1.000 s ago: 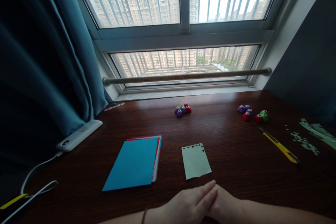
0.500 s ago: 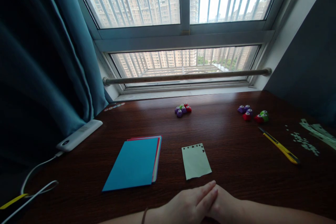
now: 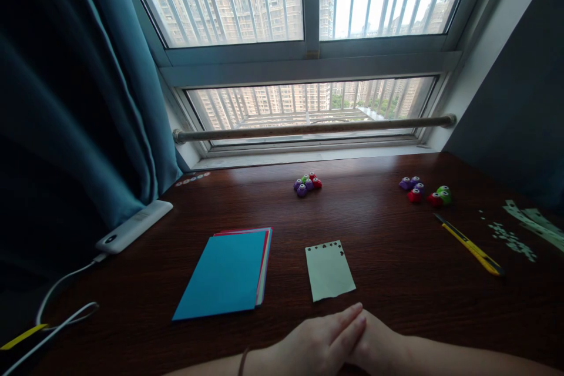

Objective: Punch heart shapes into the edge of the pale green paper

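The dark wooden counter looked smooth and slightly glossy; the pale green paper sheet at lower centre was matt.

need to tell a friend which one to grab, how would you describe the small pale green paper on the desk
On the dark wooden desk under the window, look just beyond the clasped hands. The pale green paper lies right of the blue-topped paper stack; it alone is small, single and has tiny shapes punched along its far edge.
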Demonstrator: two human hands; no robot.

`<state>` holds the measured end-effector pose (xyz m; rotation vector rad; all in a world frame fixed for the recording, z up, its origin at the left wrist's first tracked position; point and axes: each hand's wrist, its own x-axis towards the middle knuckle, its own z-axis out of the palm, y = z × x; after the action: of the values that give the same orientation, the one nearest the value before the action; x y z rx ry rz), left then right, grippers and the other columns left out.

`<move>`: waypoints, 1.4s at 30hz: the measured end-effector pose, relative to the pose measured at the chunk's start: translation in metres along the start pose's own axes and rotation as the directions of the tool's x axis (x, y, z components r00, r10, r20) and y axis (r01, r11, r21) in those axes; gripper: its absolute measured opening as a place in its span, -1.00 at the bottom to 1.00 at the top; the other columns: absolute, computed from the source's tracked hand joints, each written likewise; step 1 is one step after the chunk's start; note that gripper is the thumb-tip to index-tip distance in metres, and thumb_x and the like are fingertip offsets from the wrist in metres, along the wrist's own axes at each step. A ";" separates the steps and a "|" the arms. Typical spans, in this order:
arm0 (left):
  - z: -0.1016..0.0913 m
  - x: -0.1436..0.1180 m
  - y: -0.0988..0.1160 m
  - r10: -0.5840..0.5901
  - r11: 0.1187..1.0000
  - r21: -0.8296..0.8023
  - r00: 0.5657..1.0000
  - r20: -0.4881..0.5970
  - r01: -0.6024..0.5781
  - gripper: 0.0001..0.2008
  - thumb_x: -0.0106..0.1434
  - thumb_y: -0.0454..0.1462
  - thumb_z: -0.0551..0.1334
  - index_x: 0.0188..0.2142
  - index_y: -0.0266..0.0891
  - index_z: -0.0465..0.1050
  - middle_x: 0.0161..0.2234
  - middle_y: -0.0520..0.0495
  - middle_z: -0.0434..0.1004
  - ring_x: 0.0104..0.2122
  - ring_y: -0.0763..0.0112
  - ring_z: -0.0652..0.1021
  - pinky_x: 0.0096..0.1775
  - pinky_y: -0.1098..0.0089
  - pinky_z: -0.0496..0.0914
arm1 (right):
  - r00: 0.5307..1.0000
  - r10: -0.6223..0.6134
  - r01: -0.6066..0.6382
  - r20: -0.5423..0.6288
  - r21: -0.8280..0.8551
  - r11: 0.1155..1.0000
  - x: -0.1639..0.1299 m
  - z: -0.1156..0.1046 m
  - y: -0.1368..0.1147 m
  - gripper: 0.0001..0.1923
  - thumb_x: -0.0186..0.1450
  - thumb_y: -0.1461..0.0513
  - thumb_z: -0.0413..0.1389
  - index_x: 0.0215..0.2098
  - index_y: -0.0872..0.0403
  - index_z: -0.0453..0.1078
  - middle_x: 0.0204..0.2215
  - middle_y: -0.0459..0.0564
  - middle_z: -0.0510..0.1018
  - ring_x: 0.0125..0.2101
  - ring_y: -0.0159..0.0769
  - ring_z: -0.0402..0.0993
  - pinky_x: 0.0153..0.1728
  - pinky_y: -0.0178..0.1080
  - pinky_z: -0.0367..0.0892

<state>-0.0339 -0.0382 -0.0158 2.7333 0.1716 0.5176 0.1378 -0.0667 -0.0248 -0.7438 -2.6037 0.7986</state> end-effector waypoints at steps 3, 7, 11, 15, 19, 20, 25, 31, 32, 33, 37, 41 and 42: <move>0.001 -0.001 0.000 -0.007 1.000 -0.001 1.000 0.006 0.007 -0.20 0.26 -0.21 0.13 0.22 -0.42 -0.46 0.14 -0.53 0.06 0.16 0.07 0.14 0.05 0.25 0.26 | 1.000 0.003 -0.003 0.001 -0.009 1.000 0.001 0.004 0.003 -0.78 0.27 0.24 0.00 -0.23 0.16 0.43 -0.30 0.05 0.56 -0.28 -0.32 0.48 -0.21 -0.39 0.33; 0.002 -0.002 0.000 0.001 1.000 -0.002 1.000 -0.002 -0.001 -0.21 0.26 -0.22 0.13 0.22 -0.44 -0.45 0.14 -0.55 0.06 0.16 0.06 0.13 0.04 0.24 0.26 | 1.000 -0.006 0.005 -0.009 -0.033 0.999 0.001 0.009 0.006 -0.77 0.28 0.21 -0.01 -0.27 0.17 0.44 -0.34 0.04 0.56 -0.31 -0.32 0.48 -0.22 -0.39 0.33; 0.002 -0.002 -0.001 0.001 1.000 0.010 1.000 -0.003 -0.001 -0.22 0.27 -0.23 0.12 0.22 -0.44 -0.45 0.14 -0.55 0.06 0.16 0.06 0.13 0.04 0.24 0.26 | 1.000 -0.008 0.007 -0.009 -0.039 0.999 0.002 0.007 0.005 -0.76 0.28 0.20 -0.02 -0.29 0.16 0.44 -0.36 0.02 0.56 -0.32 -0.34 0.49 -0.26 -0.41 0.34; 0.002 -0.001 -0.001 0.002 1.000 0.006 1.000 0.004 -0.002 -0.18 0.25 -0.21 0.14 0.22 -0.44 -0.46 0.14 -0.55 0.06 0.16 0.06 0.14 0.04 0.24 0.26 | 1.000 -0.003 0.002 -0.013 -0.033 0.999 0.001 0.002 0.001 -0.78 0.28 0.22 -0.01 -0.26 0.15 0.44 -0.34 0.03 0.56 -0.31 -0.33 0.49 -0.23 -0.40 0.34; 0.002 -0.002 -0.001 0.004 1.000 0.001 1.000 0.005 -0.004 -0.19 0.25 -0.21 0.14 0.22 -0.44 -0.45 0.13 -0.55 0.08 0.15 0.05 0.15 0.04 0.24 0.27 | 1.000 -0.014 0.014 -0.023 -0.001 1.000 0.001 -0.001 -0.001 -0.76 0.29 0.21 -0.02 -0.21 0.15 0.43 -0.31 0.04 0.56 -0.27 -0.32 0.48 -0.20 -0.39 0.32; 0.002 -0.002 -0.001 0.004 1.000 0.001 1.000 0.005 -0.004 -0.19 0.25 -0.21 0.14 0.22 -0.44 -0.45 0.14 -0.54 0.08 0.15 0.06 0.15 0.04 0.24 0.27 | 1.000 -0.012 0.012 -0.021 0.002 1.000 0.002 -0.001 -0.002 -0.76 0.29 0.21 -0.02 -0.21 0.15 0.43 -0.31 0.04 0.56 -0.28 -0.32 0.48 -0.20 -0.39 0.32; 0.003 -0.002 -0.001 0.012 1.000 0.001 1.000 -0.004 -0.012 -0.20 0.26 -0.23 0.14 0.22 -0.45 -0.46 0.14 -0.55 0.06 0.16 0.06 0.12 0.05 0.24 0.25 | 1.000 0.008 -0.008 -0.010 0.001 1.000 0.002 -0.001 -0.001 -0.76 0.28 0.21 -0.01 -0.24 0.15 0.44 -0.32 0.04 0.56 -0.29 -0.32 0.48 -0.22 -0.39 0.32; 0.001 0.000 0.000 -0.002 1.000 -0.012 1.000 0.005 0.002 -0.19 0.26 -0.21 0.13 0.22 -0.42 -0.48 0.14 -0.54 0.06 0.16 0.07 0.13 0.04 0.24 0.26 | 1.000 0.026 -0.026 0.007 -0.026 0.999 0.000 0.001 0.000 -0.78 0.26 0.23 0.01 -0.26 0.16 0.45 -0.33 0.04 0.56 -0.30 -0.31 0.48 -0.23 -0.39 0.33; 0.001 0.000 0.000 -0.004 1.000 -0.013 1.000 0.006 0.004 -0.20 0.26 -0.21 0.13 0.22 -0.41 -0.48 0.14 -0.55 0.06 0.16 0.07 0.14 0.04 0.25 0.27 | 1.000 0.031 -0.031 0.004 -0.037 0.999 0.000 0.001 0.000 -0.78 0.26 0.23 0.01 -0.27 0.16 0.45 -0.33 0.04 0.56 -0.30 -0.31 0.48 -0.23 -0.39 0.33; 0.001 0.000 0.000 -0.005 1.000 -0.012 1.000 0.005 0.005 -0.20 0.27 -0.21 0.12 0.22 -0.41 -0.49 0.14 -0.55 0.07 0.15 0.07 0.15 0.04 0.25 0.27 | 0.999 0.032 -0.032 0.001 -0.043 0.999 0.000 0.001 0.000 -0.78 0.26 0.23 0.00 -0.26 0.16 0.45 -0.33 0.04 0.56 -0.30 -0.31 0.48 -0.23 -0.38 0.33; 0.002 -0.001 0.000 -0.007 1.000 -0.003 1.000 0.007 0.007 -0.18 0.26 -0.21 0.13 0.22 -0.40 -0.50 0.13 -0.55 0.07 0.15 0.07 0.16 0.03 0.24 0.27 | 1.000 0.005 -0.005 -0.013 -0.019 1.000 0.001 0.000 -0.001 -0.76 0.28 0.21 -0.01 -0.24 0.15 0.44 -0.31 0.04 0.56 -0.28 -0.31 0.48 -0.21 -0.38 0.32; 0.002 -0.001 0.000 0.001 1.000 -0.007 1.000 -0.004 -0.001 -0.17 0.24 -0.22 0.15 0.22 -0.42 -0.49 0.14 -0.56 0.07 0.15 0.06 0.15 0.04 0.25 0.27 | 1.000 0.004 -0.005 -0.028 -0.020 1.000 0.002 0.000 -0.001 -0.77 0.28 0.20 -0.01 -0.24 0.14 0.44 -0.33 0.03 0.56 -0.30 -0.32 0.48 -0.22 -0.38 0.33; 0.002 -0.001 0.000 0.002 1.000 -0.007 1.000 -0.003 -0.002 -0.17 0.25 -0.22 0.15 0.22 -0.43 -0.48 0.14 -0.55 0.06 0.16 0.06 0.15 0.04 0.25 0.27 | 1.000 0.005 -0.006 -0.028 -0.023 1.000 0.002 0.000 -0.001 -0.77 0.27 0.21 0.00 -0.25 0.14 0.44 -0.33 0.03 0.56 -0.30 -0.32 0.48 -0.22 -0.38 0.33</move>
<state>-0.0345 -0.0389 -0.0180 2.7262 0.1669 0.5226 0.1358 -0.0666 -0.0238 -0.7631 -2.5910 0.7556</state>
